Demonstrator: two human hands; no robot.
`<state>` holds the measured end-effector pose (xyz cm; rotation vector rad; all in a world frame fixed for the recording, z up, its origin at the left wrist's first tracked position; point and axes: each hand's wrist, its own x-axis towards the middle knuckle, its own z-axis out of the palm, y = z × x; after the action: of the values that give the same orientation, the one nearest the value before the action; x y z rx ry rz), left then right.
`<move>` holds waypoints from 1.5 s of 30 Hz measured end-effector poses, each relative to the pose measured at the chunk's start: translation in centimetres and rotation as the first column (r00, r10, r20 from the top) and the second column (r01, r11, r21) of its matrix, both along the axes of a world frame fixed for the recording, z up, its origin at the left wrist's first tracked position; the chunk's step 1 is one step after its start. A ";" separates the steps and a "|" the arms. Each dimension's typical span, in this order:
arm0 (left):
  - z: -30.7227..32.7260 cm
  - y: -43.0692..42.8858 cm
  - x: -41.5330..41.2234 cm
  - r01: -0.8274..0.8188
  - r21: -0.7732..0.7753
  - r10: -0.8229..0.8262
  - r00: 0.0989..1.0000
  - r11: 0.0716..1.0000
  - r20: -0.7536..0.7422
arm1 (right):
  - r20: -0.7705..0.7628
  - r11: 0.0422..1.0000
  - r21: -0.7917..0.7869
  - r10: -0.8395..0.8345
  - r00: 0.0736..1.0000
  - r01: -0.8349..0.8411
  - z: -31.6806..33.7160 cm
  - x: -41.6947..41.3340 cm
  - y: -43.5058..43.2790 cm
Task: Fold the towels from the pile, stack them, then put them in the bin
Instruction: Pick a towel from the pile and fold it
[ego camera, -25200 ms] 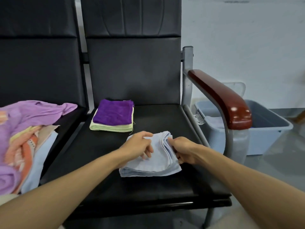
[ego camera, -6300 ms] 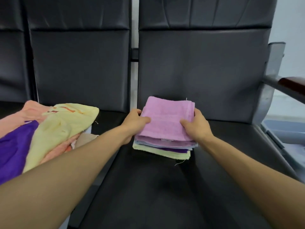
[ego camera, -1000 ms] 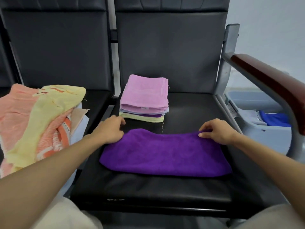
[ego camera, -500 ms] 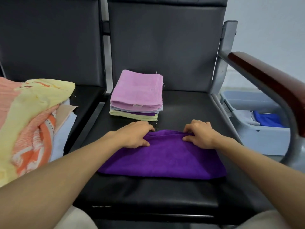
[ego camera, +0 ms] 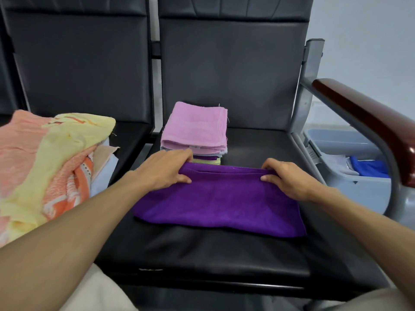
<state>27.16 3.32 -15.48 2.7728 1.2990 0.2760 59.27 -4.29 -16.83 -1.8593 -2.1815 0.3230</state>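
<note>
A purple towel (ego camera: 221, 202) lies folded once across the black seat (ego camera: 224, 250). My left hand (ego camera: 165, 168) pinches its far edge on the left side, and my right hand (ego camera: 288, 178) pinches the same edge further right. Just behind it stands a stack of folded towels (ego camera: 195, 131) with a pink one on top. The pile of unfolded towels (ego camera: 47, 162), yellow, orange and peach, rests on the neighbouring seat at the left. The grey bin (ego camera: 350, 167) stands on the floor to the right, partly hidden by the armrest.
A dark red armrest (ego camera: 368, 122) on a grey metal frame rises between the seat and the bin. The bin holds a blue cloth (ego camera: 368, 168) and a pale one. Black seat backs close off the far side.
Both hands slid inward along the purple towel's far edge, then spread a little apart again. They now pinch that edge, whose two layers show as a folded lip.
</note>
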 end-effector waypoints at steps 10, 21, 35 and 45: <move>1.1 0.5 -2.3 0.137 -0.013 -0.130 0.965 0.991 0.230 | 0.024 0.994 0.065 0.089 0.996 -0.091 0.3 0.1 0.1; 1.4 1.0 -3.5 -0.039 0.027 0.039 0.999 0.999 -0.018 | 0.015 0.995 0.095 0.020 1.000 -0.021 0.6 0.5 0.2; 4.8 -2.3 -6.1 -0.026 -0.165 0.076 0.949 0.986 0.307 | -0.084 0.965 0.241 -0.086 0.993 0.104 5.7 -0.8 -3.2; 9.6 -4.7 -6.9 -0.053 -0.324 0.102 0.985 0.944 0.136 | 0.020 0.999 0.031 -0.007 1.000 0.006 10.8 -1.2 -7.0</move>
<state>20.30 -1.34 -5.84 2.3870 1.2883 0.2488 58.10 -11.31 -6.07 -1.8601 -2.1804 0.2687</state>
